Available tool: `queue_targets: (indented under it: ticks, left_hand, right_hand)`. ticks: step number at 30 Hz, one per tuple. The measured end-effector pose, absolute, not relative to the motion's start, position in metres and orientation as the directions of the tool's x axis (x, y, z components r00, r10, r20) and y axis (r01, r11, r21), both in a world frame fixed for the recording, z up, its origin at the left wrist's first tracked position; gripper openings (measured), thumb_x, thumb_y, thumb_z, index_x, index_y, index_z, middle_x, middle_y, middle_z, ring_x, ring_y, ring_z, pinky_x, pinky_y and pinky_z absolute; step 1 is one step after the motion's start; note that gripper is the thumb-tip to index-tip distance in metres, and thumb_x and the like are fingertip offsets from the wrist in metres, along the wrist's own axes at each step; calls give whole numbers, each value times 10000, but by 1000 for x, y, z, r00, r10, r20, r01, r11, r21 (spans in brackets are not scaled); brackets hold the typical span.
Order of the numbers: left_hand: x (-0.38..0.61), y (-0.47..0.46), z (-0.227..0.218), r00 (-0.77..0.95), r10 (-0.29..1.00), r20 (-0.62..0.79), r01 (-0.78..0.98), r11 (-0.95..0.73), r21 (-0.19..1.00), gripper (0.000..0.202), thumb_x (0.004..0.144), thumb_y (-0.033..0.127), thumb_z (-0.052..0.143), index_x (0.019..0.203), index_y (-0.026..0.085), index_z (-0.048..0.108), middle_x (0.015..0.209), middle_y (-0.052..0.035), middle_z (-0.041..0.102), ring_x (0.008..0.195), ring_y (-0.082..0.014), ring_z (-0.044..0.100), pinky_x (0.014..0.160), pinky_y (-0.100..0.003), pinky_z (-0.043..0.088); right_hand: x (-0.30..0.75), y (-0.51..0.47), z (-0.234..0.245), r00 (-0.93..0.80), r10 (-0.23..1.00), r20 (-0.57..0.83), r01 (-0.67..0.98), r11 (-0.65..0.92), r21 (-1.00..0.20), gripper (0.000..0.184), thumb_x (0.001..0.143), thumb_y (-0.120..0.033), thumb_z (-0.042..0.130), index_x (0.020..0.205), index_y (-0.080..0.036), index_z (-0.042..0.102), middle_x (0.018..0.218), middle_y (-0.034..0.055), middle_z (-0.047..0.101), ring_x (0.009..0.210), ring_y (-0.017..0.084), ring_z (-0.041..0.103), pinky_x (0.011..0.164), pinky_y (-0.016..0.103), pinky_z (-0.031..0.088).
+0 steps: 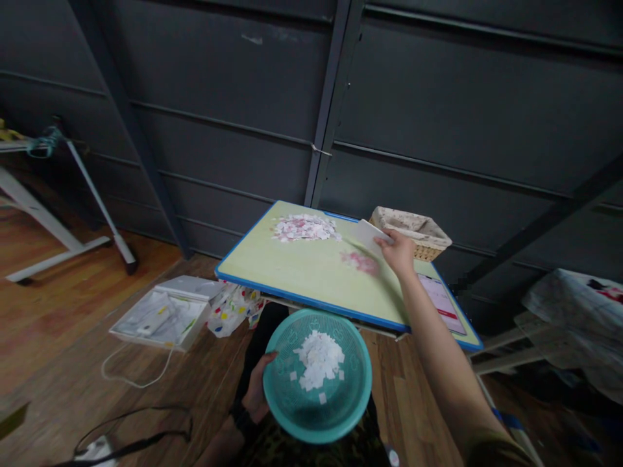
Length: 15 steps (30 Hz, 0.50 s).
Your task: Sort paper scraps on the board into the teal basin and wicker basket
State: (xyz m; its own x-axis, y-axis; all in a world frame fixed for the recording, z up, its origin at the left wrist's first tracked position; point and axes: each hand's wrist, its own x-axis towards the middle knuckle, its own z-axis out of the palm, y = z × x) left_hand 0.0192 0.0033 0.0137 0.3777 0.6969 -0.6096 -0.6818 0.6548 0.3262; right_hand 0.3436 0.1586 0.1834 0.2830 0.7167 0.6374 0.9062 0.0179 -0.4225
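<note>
My left hand [259, 384] grips the left rim of a round teal plastic colander [316, 427], held over my lap at the table's front edge. In it lies a heap of small white paper squares [318, 357], with a few loose ones around. My right hand [398, 251] is closed on a flat white card [368, 232], above the right part of the pale yellow table top [292, 272]. Below the card is a blurred patch of pink pieces [360, 261]. A wider pile of white and pink paper scraps [306, 227] lies at the back left of the table.
A lined wicker basket [426, 250] stands at the table's back right, beside my right hand. A phone-like screen [440, 301] lies along the right edge. On the floor at left are an open white box [160, 318] and cables. A dark panel wall [233, 110] rises behind.
</note>
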Motion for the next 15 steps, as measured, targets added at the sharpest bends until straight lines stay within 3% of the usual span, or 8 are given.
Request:
queue_targets:
  ticks: [6,10,15]
  left_hand:
    - [16,2,13,401,689,-604,-668,671,322,147,747,208,581,771,97,675,681,-88,735,738,-268,689,836,-409,487]
    - [14,4,6,336,715,-613,-652,646,396,115,736,202,605,751,107,667,658,-75,725,715,-261,684,836,-408,483]
    - [11,5,2,365,716,-596,-673,645,362,126,717,196,614,783,105,672,716,-92,734,759,-275,682,841,-414,475]
  right_hand:
    - [342,160,159,213,771,599,954,-32,-299,326,793,-285,497,1030,-163,686,916,117,709,830,269,643,760,378,453]
    - [343,155,152,160,782,602,945,55,-323,311,812,-302,491,1020,-175,684,952,109,704,835,250,641,758,353,454]
    - [337,159,153,178,747,640,923,99,-371,312,835,-339,470,1034,-189,657,920,93,699,811,235,629,740,341,443]
